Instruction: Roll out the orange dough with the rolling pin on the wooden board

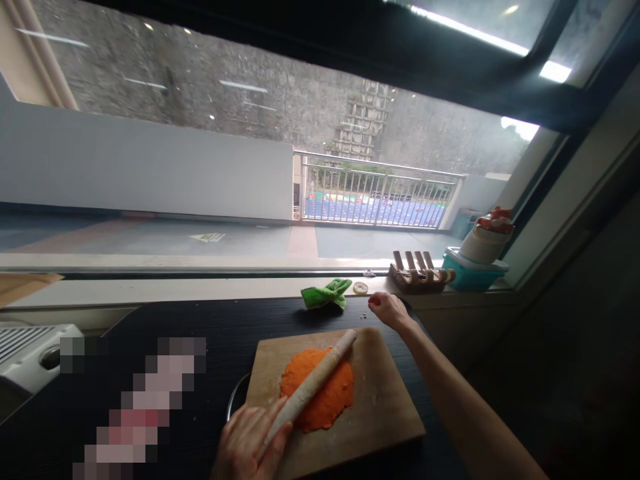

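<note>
My left hand (pixel 255 437) is closed around the near end of a pale wooden rolling pin (pixel 315 383). The pin lies slantwise across a flattened sheet of orange dough (pixel 327 403) with an uneven edge. Under the dough is a thick wooden cutting board (pixel 390 407). Beyond the board's far right corner, my right hand (pixel 389 310) is held with its fingers curled together; what is in them, if anything, is hidden. A few small crumbs (pixel 363 316) lie on the dark table (pixel 200 320) beside it.
A crumpled green cloth (pixel 327 294) lies at the table's far edge, near a small round item (pixel 360 288). On the sill stand a brown slotted rack (pixel 420 272) and a teal box (pixel 473 270) with a bottle (pixel 487 237) on top. A blurred-out patch covers the table's left.
</note>
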A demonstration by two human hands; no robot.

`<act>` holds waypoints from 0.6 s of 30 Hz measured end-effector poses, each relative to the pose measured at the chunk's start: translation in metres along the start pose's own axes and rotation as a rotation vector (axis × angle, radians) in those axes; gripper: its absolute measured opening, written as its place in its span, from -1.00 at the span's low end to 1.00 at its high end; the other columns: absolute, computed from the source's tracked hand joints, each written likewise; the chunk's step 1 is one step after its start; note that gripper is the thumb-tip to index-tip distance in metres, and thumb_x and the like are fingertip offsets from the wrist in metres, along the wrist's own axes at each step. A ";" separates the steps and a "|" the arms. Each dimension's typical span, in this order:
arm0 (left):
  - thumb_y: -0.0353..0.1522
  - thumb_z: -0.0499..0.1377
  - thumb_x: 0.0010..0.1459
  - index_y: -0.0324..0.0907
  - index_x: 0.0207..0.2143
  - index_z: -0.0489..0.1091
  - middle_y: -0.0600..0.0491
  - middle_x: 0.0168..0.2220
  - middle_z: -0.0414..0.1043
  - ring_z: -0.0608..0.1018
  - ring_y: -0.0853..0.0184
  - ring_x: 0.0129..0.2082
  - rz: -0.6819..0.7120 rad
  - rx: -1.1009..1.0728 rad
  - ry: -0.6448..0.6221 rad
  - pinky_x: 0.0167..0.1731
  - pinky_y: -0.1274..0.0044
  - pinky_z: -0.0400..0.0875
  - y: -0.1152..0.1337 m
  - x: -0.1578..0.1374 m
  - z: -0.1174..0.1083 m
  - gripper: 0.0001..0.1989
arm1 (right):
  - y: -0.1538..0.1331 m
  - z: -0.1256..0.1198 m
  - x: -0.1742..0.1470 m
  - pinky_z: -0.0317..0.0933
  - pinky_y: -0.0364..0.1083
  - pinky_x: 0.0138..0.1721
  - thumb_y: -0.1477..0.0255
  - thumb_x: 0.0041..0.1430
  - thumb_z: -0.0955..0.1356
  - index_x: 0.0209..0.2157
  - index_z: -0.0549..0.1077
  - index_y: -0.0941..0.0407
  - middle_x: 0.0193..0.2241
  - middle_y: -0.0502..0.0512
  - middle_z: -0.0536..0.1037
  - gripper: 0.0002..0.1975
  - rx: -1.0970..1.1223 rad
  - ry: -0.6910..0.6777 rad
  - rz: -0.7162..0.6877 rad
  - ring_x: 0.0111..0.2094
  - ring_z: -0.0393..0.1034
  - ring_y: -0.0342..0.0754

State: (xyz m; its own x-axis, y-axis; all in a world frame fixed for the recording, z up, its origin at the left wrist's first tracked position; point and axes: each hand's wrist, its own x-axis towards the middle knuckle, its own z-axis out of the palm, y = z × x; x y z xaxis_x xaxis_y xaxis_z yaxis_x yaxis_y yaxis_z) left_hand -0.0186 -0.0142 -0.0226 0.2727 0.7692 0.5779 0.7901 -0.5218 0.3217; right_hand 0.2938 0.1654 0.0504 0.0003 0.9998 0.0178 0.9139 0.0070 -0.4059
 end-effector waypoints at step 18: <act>-0.23 0.11 0.21 -0.20 -0.05 0.32 -0.03 -0.03 0.36 0.45 0.25 -0.08 -0.058 0.182 -0.647 -0.09 0.26 0.38 0.003 0.190 0.065 -0.69 | -0.018 0.044 -0.095 0.09 -0.01 0.00 0.31 0.33 0.05 -0.11 0.45 0.13 -0.02 0.20 0.41 -0.58 -0.235 0.140 -0.115 0.04 0.22 0.07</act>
State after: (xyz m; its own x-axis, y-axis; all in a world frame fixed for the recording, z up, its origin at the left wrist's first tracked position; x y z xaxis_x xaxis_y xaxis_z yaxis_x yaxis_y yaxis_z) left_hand 0.0708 0.1546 0.0395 0.4564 0.8895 -0.0207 0.8778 -0.4464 0.1740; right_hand 0.2598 0.0713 0.0156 -0.0674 0.9806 0.1840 0.9802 0.0995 -0.1712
